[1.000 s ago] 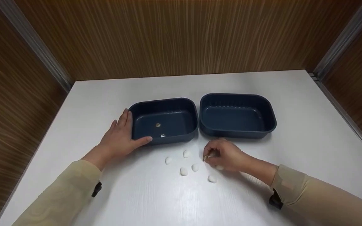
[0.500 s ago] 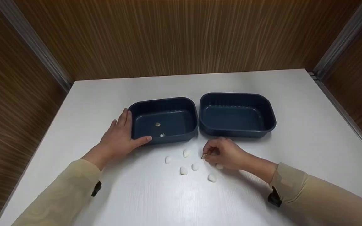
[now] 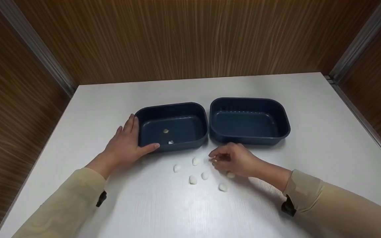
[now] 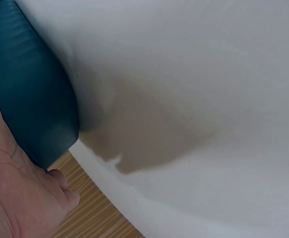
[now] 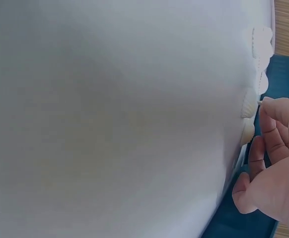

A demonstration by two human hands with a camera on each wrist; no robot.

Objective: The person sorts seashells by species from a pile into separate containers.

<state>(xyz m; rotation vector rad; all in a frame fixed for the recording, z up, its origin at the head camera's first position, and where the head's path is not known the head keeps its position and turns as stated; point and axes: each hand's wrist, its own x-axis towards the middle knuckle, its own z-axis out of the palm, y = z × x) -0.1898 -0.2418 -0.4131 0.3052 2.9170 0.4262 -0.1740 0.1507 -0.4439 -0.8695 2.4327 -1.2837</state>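
Observation:
In the head view, my left hand (image 3: 124, 142) rests against the left dark blue container (image 3: 195, 144), fingers straight along its side and thumb over the front rim. Inside it lie a small brownish shell (image 3: 166, 131) and a small pale piece (image 3: 171, 142). My right hand (image 3: 240, 162) pinches a small shell (image 3: 214, 161) with thumb and fingers, low over the table in front of the containers. In the right wrist view, only a sliver of it shows at the fingertips. Several white seashells (image 3: 193, 179) lie scattered between my hands; another shell (image 3: 231, 175) is partly covered by the right hand.
A second dark blue container (image 3: 250, 139) stands right beside the first, with nothing seen inside. Both are on a white table (image 3: 164, 211). A wood-grain panel (image 3: 197, 39) rises behind the table, with more at both sides.
My right hand has shifted slightly away from me and to the left with the shell, and its index finger has straightened somewhat. The left hand and both containers have stayed put.

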